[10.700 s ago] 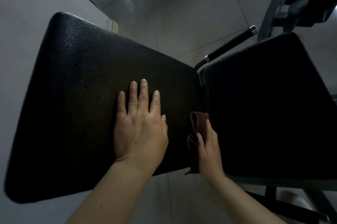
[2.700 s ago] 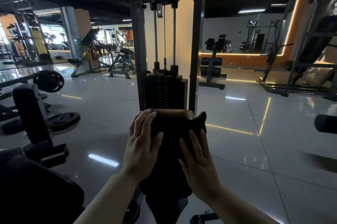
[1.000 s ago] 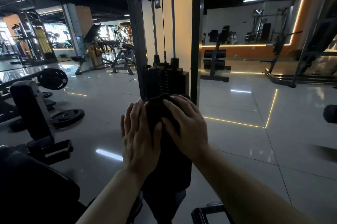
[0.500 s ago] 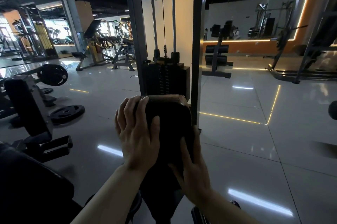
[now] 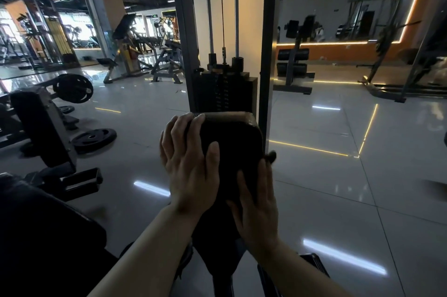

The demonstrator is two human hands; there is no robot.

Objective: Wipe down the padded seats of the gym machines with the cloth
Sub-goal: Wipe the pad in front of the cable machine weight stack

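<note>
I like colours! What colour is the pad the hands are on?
Black, with its top edge lit brownish. The pad shows best in the head view.

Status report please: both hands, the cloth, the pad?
Left hand flat on pad, fingers over top edge. Right hand presses cloth on pad's right side. Nothing in the way.
</note>
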